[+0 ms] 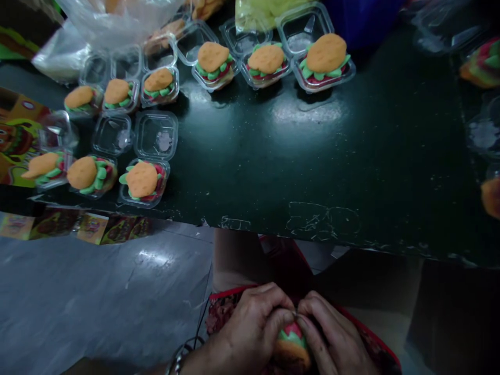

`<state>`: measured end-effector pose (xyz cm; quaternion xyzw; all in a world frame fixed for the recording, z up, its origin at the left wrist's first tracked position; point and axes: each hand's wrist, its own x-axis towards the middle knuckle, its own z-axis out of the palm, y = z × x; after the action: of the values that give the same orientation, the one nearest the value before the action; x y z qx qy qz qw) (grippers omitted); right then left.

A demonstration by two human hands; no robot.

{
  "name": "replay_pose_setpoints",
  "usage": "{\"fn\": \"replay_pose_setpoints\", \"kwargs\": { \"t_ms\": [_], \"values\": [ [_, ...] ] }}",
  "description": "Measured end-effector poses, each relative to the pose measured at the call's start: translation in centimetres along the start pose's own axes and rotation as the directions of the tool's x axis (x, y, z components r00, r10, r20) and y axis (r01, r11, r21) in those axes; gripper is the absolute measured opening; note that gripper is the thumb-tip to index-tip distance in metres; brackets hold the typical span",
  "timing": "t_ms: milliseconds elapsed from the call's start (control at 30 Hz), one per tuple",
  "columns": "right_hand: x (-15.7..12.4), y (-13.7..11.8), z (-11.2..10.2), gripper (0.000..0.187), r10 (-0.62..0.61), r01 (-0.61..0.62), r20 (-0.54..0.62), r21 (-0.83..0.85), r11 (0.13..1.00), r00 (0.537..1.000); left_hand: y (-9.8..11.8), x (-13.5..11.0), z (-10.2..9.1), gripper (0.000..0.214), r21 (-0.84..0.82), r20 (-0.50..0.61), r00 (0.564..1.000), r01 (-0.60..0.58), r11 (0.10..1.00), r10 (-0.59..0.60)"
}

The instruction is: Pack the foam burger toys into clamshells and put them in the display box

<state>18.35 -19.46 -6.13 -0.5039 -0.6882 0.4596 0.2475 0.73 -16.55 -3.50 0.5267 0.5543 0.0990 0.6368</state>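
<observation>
- Below the near edge of the dark green table [253,156], we held a burger [292,351] low over our lap, its red and green layers showing between our hands and its orange bun toward us.
- Our left hand [253,325] was curled with its back upward, the thumb bent across toward the right; a bracelet [178,362] circled the wrist.
- Our right hand [338,336] nearly mirrored it, knuckles raised and thumb angled up toward the left.
- Both hands were closed about the burger, and their fingertips met in a pinch just above its red layer; we could not tell what lay between them.
- Ahead of our knuckles, the chipped table edge sloped lower toward the right, well apart from our fingers.
- On the tabletop, we had a broad open stretch between the lidded tubs [156,195] of burgers at left and back and a few more things at the right margin.
- Left of our lap, the grey floor [97,281] lay open beneath the printed packets [94,229] along the edge.
</observation>
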Motion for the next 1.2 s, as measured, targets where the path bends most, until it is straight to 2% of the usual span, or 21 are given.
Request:
{"fn": "replay_pose_setpoints", "kwargs": {
  "t_ms": [67, 167, 233, 333, 367, 433, 567, 700, 800, 900, 1033, 1133, 1200],
  "values": [
    [0.0, 0.0, -0.1, 0.016, 0.086, -0.091, 0.074, 0.073, 0.993, 0.994, -0.3, 0.4, -0.4, 0.015, -0.057, 0.028, 0.998, 0.058, 0.997, -0.057],
    [1.0, 0.9, 0.1, 0.021, 0.269, -0.304, 0.172, 0.223, 0.926, 0.947, -1.5, 1.9, -0.8, 0.013, -0.29, 0.163, 0.968, 0.23, 0.929, -0.189],
    [2.2, 1.8, 0.2, 0.021, 0.389, -0.435, 0.193, 0.38, 0.816, 0.901, -2.5, 3.2, -0.8, 0.019, -0.502, 0.196, 0.946, 0.323, 0.802, -0.259],
    [3.5, 3.2, 0.2, 0.033, 0.493, -0.511, 0.215, 0.604, 0.612, 0.843, -3.7, 4.6, -0.3, 0.03, -0.765, 0.133, 0.94, 0.299, 0.57, -0.315],
    [3.5, 3.5, 0.2, 0.038, 0.508, -0.506, 0.201, 0.635, 0.584, 0.838, -4.0, 4.8, -0.2, 0.032, -0.813, 0.107, 0.938, 0.273, 0.514, -0.33],
    [3.0, 3.8, 0.3, 0.039, 0.515, -0.492, 0.159, 0.615, 0.616, 0.842, -4.3, 4.8, 0.0, 0.034, -0.866, 0.034, 0.933, 0.207, 0.456, -0.358],
    [1.3, 3.3, 0.7, 0.041, 0.431, -0.459, 0.182, 0.513, 0.725, 0.884, -4.1, 4.7, 0.3, 0.038, -0.894, -0.141, 0.913, 0.049, 0.445, -0.383],
    [1.0, 2.7, 0.5, 0.047, 0.364, -0.378, 0.133, 0.522, 0.765, 0.922, -2.9, 4.6, 0.8, 0.039, -0.882, -0.166, 0.931, 0.008, 0.471, -0.327],
    [0.8, 2.7, 0.0, 0.047, 0.299, -0.287, 0.071, 0.549, 0.785, 0.952, -2.0, 3.6, 0.9, 0.041, -0.882, -0.157, 0.954, -0.02, 0.471, -0.254],
    [0.0, 2.9, 0.2, 0.046, 0.273, -0.209, -0.001, 0.642, 0.738, 0.962, -1.6, 1.4, 1.1, 0.042, -0.878, -0.169, 0.969, -0.066, 0.473, -0.178],
    [-1.3, 2.6, 1.2, 0.047, 0.307, -0.175, -0.053, 0.725, 0.666, 0.95, -1.5, -1.1, 1.9, 0.035, -0.88, -0.216, 0.968, -0.138, 0.455, -0.124],
    [-1.6, 1.6, 1.3, 0.049, 0.312, -0.142, -0.085, 0.758, 0.636, 0.946, -1.0, -1.4, 2.3, 0.036, -0.893, -0.244, 0.967, -0.196, 0.404, -0.07],
    [-1.3, 1.0, 1.1, 0.049, 0.319, -0.122, -0.103, 0.781, 0.613, 0.942, -0.3, -1.0, 2.0, 0.037, -0.89, -0.244, 0.969, -0.209, 0.406, -0.035]
  ]
}}
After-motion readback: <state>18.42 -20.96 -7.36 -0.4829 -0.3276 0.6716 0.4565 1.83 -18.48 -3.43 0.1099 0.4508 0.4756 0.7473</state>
